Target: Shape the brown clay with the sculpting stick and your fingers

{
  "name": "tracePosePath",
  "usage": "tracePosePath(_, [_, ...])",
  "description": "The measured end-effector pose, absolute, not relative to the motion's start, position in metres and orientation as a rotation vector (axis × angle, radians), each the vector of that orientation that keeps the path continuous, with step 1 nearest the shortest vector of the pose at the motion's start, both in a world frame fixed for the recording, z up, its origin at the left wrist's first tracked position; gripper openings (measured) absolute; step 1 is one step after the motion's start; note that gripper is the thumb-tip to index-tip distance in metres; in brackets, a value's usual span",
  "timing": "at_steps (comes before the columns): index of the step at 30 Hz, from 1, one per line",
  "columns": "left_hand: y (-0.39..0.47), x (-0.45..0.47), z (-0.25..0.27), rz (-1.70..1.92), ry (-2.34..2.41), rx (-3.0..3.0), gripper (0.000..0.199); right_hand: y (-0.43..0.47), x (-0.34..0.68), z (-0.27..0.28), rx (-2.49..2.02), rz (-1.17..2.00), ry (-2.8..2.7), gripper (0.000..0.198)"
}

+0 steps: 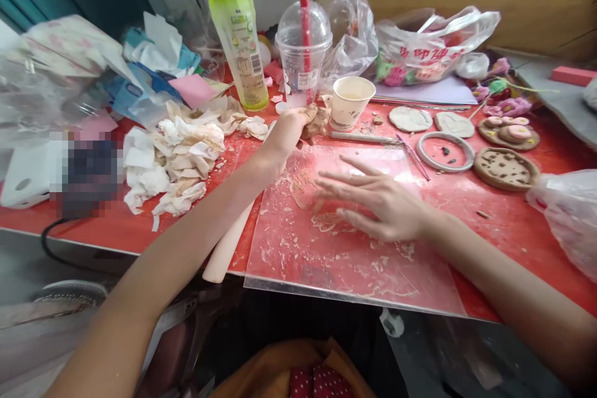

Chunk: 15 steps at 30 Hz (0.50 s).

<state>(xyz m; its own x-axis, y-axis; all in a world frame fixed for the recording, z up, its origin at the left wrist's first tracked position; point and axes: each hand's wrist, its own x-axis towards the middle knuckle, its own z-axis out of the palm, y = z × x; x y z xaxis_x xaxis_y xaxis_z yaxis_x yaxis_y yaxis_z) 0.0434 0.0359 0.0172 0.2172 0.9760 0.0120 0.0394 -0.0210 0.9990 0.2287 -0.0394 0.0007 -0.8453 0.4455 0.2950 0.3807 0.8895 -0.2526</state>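
Observation:
My left hand (290, 130) reaches out to the far side of the mat, fingers closed around a lumpy piece of brown clay (318, 123). That clay is right beside a paper cup (351, 106); whether it rests on the table I cannot tell. My right hand (375, 202), slightly blurred, is held with fingers spread and nothing in them over a clear plastic mat (298, 249) smeared with clay residue. Partly under my left forearm lies a pale rolling pin (228, 239). Past my right fingers are a grey rod (364, 137) and a thin purple tool (415, 158).
Crumpled tissues (180, 152) pile up on the left. A green drink bottle (240, 43) and a domed plastic cup (296, 68) with a red straw stand at the back. On the right are a ring (445, 165), flat clay discs (410, 119) and a spotted round clay piece (506, 168).

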Motion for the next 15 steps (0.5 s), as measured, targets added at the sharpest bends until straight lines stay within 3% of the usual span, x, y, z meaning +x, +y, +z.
tracePosePath(3, [0.038, 0.042, 0.016, 1.04, 1.088, 1.311, 0.031, -0.04, 0.228, 0.001, -0.534, 0.286, -2.735, 0.045])
tracePosePath(9, [0.039, 0.043, 0.013, 1.04, 1.066, 1.333, 0.03, -0.026, 0.242, 0.0, -0.834, 0.169, -2.584, 0.037])
tracePosePath(15, [0.038, 0.044, 0.014, 1.012, 1.122, 1.356, 0.025, -0.036, 0.228, -0.001, -0.608, 0.282, -2.711, 0.041])
